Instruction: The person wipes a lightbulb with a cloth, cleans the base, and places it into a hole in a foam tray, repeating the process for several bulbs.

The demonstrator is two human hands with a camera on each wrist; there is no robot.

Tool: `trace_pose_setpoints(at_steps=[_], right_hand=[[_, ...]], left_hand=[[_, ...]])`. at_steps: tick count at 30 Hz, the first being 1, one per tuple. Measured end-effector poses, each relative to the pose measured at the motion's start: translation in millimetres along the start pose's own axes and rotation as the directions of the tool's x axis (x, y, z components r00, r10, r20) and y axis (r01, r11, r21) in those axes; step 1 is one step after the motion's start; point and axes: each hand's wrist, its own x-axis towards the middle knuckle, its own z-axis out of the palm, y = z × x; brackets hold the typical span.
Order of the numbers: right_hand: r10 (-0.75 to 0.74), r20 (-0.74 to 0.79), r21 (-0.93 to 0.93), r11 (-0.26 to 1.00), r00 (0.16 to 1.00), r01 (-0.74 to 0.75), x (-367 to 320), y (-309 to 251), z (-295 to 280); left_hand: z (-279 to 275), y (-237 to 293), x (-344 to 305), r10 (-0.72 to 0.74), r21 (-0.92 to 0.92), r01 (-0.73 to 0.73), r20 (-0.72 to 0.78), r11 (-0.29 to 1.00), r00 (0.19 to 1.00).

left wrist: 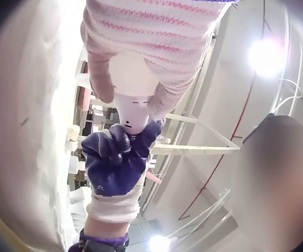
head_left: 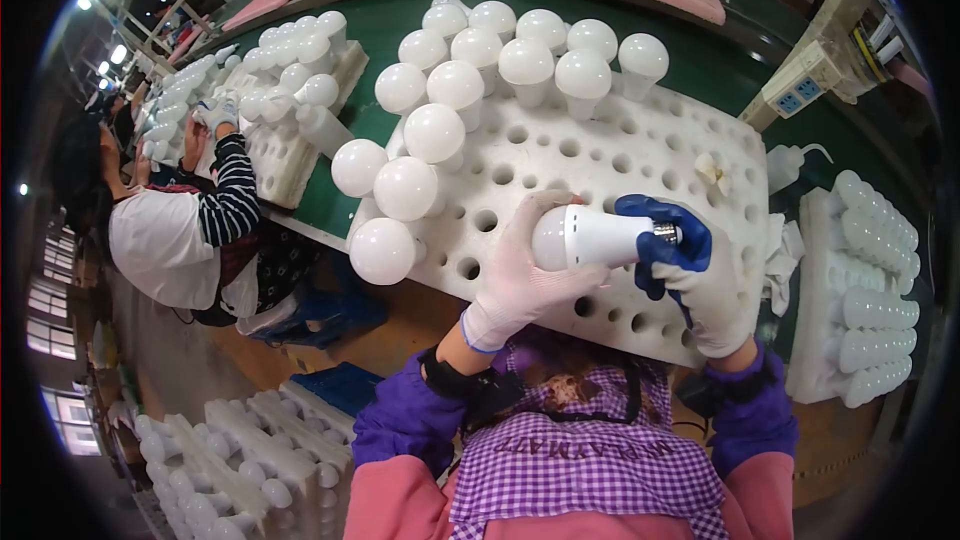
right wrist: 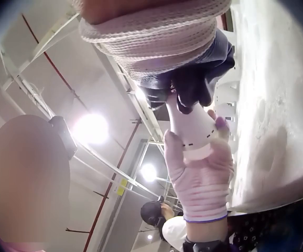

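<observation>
A white LED bulb [head_left: 600, 240] lies sideways between the two hands, over the front of a white foam board [head_left: 648, 175] with round holes. My left hand [head_left: 518, 275], in a white and pink glove, grips the bulb around its round dome. The blue-coated glove of my right hand [head_left: 690, 260] has its fingers curled at the metal screw base, which partly shows in the head view. In the left wrist view, small dark slots mark the bulb's white body [left wrist: 133, 107]. The right wrist view shows the blue fingers covering the base end of the bulb [right wrist: 191, 123].
Several bulbs [head_left: 455, 85] stand dome up along the board's left and back. A foam block of bulbs [head_left: 865, 320] is at right, near a squeeze bottle [head_left: 785, 165] and a socket strip [head_left: 800, 90]. Another person [head_left: 165, 240] works at left. More bulb trays [head_left: 245, 470] stand lower left.
</observation>
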Motion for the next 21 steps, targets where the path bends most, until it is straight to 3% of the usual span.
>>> trace_pose_setpoints(at_steps=[1,2,3,4,6,7,8,10,15,17,19,20,21], right_hand=[[-0.182,0.003,-0.099,0.978,0.983,0.181,0,5,1],[-0.356,0.026,-0.195,0.915,0.934,0.354,0,8,0],[-0.354,0.097,-0.213,0.905,0.930,0.367,-2,4,-4],[-0.354,0.093,-0.218,0.905,0.931,0.366,-2,0,-8],[-0.416,0.304,-0.552,0.657,0.857,0.514,-2,-5,-15],[-0.396,0.259,-0.442,0.762,0.881,0.473,-4,0,-14],[-0.396,0.255,-0.447,0.761,0.882,0.470,-5,-1,-13],[-0.243,0.116,-0.227,0.937,0.963,0.264,-7,-2,-9],[-0.268,0.114,-0.185,0.940,0.957,0.286,-6,5,-11],[-0.210,0.090,-0.127,0.967,0.974,0.220,-6,5,-12],[-0.156,0.061,-0.099,0.982,0.986,0.161,-9,1,-9],[-0.101,0.034,-0.070,0.992,0.994,0.103,-10,-2,-8],[-0.100,0.038,-0.070,0.992,0.994,0.103,-10,-2,-8]], left_hand=[[-1,-3,0,0.001,-0.011,0.000,0.010,1.000,1.000],[-5,-6,0,-0.124,-0.212,0.139,0.081,0.967,0.989],[-9,-8,-1,-0.231,-0.389,0.282,0.173,0.877,0.957],[-10,-8,-4,-0.231,-0.391,0.285,0.180,0.875,0.956],[-12,-7,-11,-0.435,-0.612,0.520,0.299,0.596,0.849],[-16,-14,-10,-0.387,-0.600,0.535,0.370,0.594,0.845],[-16,-18,-9,-0.386,-0.600,0.538,0.375,0.592,0.843],[-13,-21,-8,-0.271,-0.560,0.441,0.362,0.701,0.892],[-4,-13,-9,-0.156,-0.464,0.251,0.233,0.849,0.960],[-3,-12,-11,-0.119,-0.421,0.197,0.205,0.885,0.971],[0,-11,-13,-0.049,-0.175,0.068,0.113,0.982,0.992],[1,-12,-13,-0.049,-0.174,0.067,0.109,0.982,0.993],[2,-14,-13,0.050,-0.077,-0.043,0.097,0.996,0.994]])
